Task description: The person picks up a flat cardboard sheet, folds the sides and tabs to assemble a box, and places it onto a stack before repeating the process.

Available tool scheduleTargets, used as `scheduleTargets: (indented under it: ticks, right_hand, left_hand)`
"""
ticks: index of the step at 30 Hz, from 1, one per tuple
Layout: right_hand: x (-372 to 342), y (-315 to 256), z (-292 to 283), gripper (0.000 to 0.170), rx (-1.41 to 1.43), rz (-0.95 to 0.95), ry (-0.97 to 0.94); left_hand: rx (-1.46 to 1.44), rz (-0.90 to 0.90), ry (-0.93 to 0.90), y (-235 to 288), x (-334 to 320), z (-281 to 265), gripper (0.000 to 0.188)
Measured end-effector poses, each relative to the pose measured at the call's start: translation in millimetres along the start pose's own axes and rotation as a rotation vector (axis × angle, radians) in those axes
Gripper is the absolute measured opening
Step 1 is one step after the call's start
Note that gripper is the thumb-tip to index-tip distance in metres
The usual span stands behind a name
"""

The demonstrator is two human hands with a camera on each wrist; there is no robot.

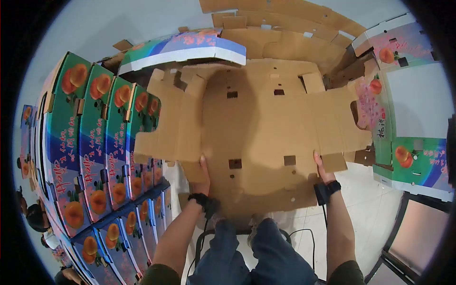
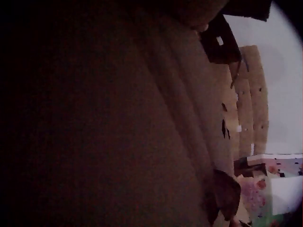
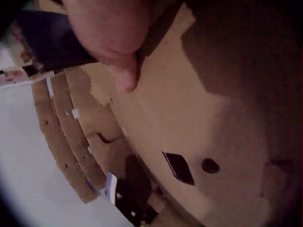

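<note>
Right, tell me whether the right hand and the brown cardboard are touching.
Touching. The right wrist view shows the right hand with its thumb against the cardboard.

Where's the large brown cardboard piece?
Head view, center: the cardboard piece is held by the left hand and right hand, to the right of the fruit-print boxes.

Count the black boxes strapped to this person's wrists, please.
2: the left box at the wrist below the left hand, the right box below the right hand. Both show.
</note>
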State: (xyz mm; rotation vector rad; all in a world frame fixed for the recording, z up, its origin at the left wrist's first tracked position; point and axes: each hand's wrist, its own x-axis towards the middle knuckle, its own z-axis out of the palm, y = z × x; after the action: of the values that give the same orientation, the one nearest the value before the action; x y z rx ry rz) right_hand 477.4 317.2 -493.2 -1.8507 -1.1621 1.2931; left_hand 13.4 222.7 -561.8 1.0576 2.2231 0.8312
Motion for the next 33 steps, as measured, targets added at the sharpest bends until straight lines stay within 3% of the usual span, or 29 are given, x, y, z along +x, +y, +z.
scheduleTargets:
  ticks: [2,5,7,8,9,12,15,16,17,19,20,21,23,24,26,28,32,33]
  right_hand:
    - [5,6,19,0.069,0.219,0.09,0.036]
    - [16,22,23,0.068,0.042,0.208,-0.119]
    - [16,50,14,0.071,-0.17,0.174,-0.252]
    - [23,105,12,0.06,-0.391,0.036,-0.082]
    - [12,113,10,0.061,-0.473,0.063,-0.083]
    - [-12,134,3,0.068,-0.643,0.157,-0.121]
    - [-43,125,9,0.071,-0.663,0.358,-0.144]
    - [-42,170,5,0.072,-0.648,0.323,-0.156]
    - [-47,177,6,0.072,-0.635,0.302,-0.137]
    - [-56,186,9,0.072,-0.61,0.264,-0.103]
    - [-57,190,12,0.06,-0.556,0.296,-0.053]
    - [-55,205,7,0.057,-0.793,0.105,-0.197]
    - [-44,243,-12,0.05,-1.242,-0.305,-0.488]
    - [-44,231,-7,0.039,-1.176,-0.101,-0.52]
    - [-50,222,-1,0.034,-0.061,0.444,-0.18]
    - [-56,200,10,0.03,0.521,0.681,0.033]
    - [-57,174,23,0.03,0.538,0.667,0.082]
    - [-55,189,25,0.031,0.452,0.587,0.035]
  left_hand:
    - [-0.035,-0.087,-0.017,2,21,6,0.074]
    - [0.204,-0.134,-0.377,6,35,4,0.081]
    - [0.356,-0.356,-0.704,27,29,-8,0.08]
    - [0.441,-0.357,-0.72,25,26,-9,0.078]
    - [0.526,-0.357,-0.739,23,23,-9,0.076]
    - [0.613,-0.124,-0.471,-16,-9,-12,0.063]
    - [0.55,-0.333,-0.342,-48,-29,-22,0.063]
    - [0.502,-0.361,-0.357,-74,-32,-23,0.066]
    - [0.455,-0.389,-0.37,-110,-33,-21,0.07]
    - [0.237,-0.523,-0.333,-132,-38,-23,0.077]
    - [0.065,-0.626,-0.279,-140,-40,-23,0.08]
    - [-0.108,-0.726,-0.223,-143,-43,-25,0.083]
    - [-0.121,-0.83,-0.349,-143,-32,-38,0.087]
    - [-0.143,-0.834,-0.387,-143,-31,-39,0.087]
    - [-0.201,-0.796,-0.434,-144,-32,-40,0.082]
    - [-0.201,-0.663,-0.437,-165,-38,-40,0.071]
    - [-0.154,-0.302,-0.371,-215,-42,-33,0.046]
    - [-0.171,-0.348,-0.352,-206,-39,-34,0.043]
